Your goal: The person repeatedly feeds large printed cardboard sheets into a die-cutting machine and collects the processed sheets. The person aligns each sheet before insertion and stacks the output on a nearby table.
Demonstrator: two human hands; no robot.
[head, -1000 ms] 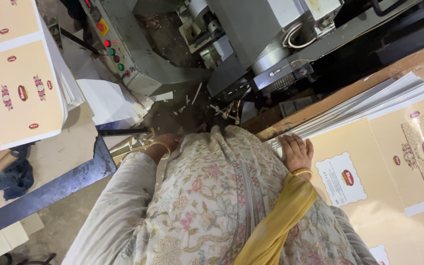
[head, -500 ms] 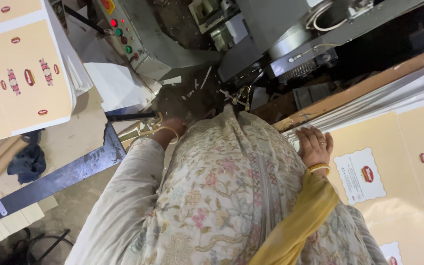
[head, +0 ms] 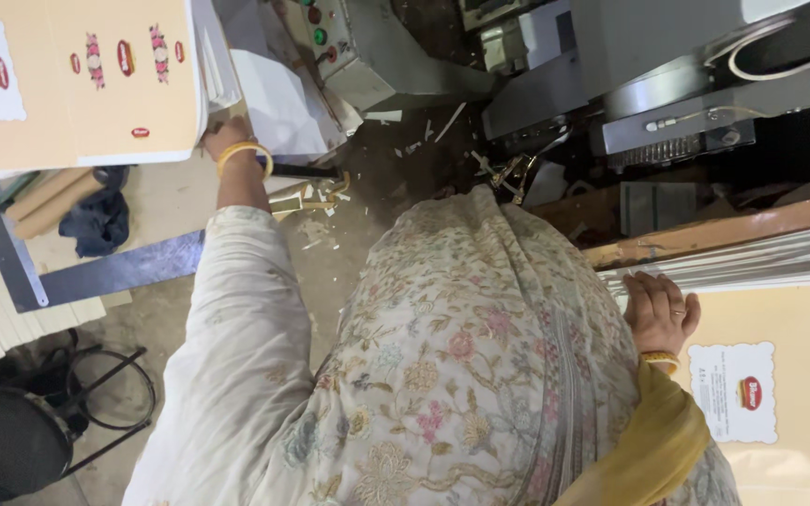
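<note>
My left hand [head: 225, 141] reaches under the printed carton stack [head: 77, 80] at upper left, grip hidden, cannot tell. My right hand [head: 658, 309] rests flat, fingers closed, on the sheet pile [head: 780, 375] at right.

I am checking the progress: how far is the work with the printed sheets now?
Done: a pile of printed cream sheets lies on the left. In hand: the left hand reaches under that pile's edge, and the right hand rests on the right stack of sheets. Left: that right stack looks thick, so many sheets remain, though the count is unclear.
</note>
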